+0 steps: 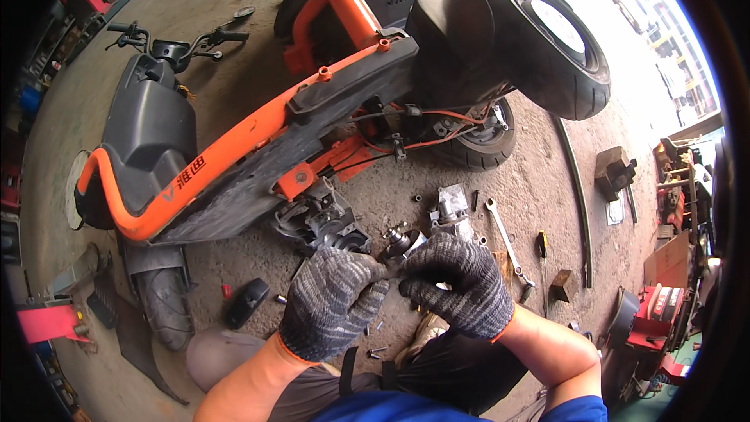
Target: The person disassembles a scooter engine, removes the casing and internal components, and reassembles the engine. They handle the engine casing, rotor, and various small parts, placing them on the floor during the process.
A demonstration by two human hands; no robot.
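Note:
My left hand (pixel 333 299) and my right hand (pixel 460 284), both in grey-black knitted work gloves with orange cuffs, meet with bent fingers above the floor. Their fingertips come together; whether a small part is pinched between them is hidden. Just beyond the left hand lies an opened cast-metal housing (pixel 319 214), below the red bracket (pixel 296 181) of the tipped-over electric vehicle. A metal shaft part (pixel 398 238) shows behind the fingertips. Past the right hand rests a light cast-metal cover (pixel 452 205), partly hidden by the glove.
The vehicle's orange frame (pixel 246 135) spans the far side, with a raised wheel (pixel 548 41). To the right lie a combination wrench (pixel 505 234), a yellow-handled screwdriver (pixel 542 246), a long bar (pixel 577 199) and a wooden block (pixel 563 285). Several bolts (pixel 375 353) lie near my legs.

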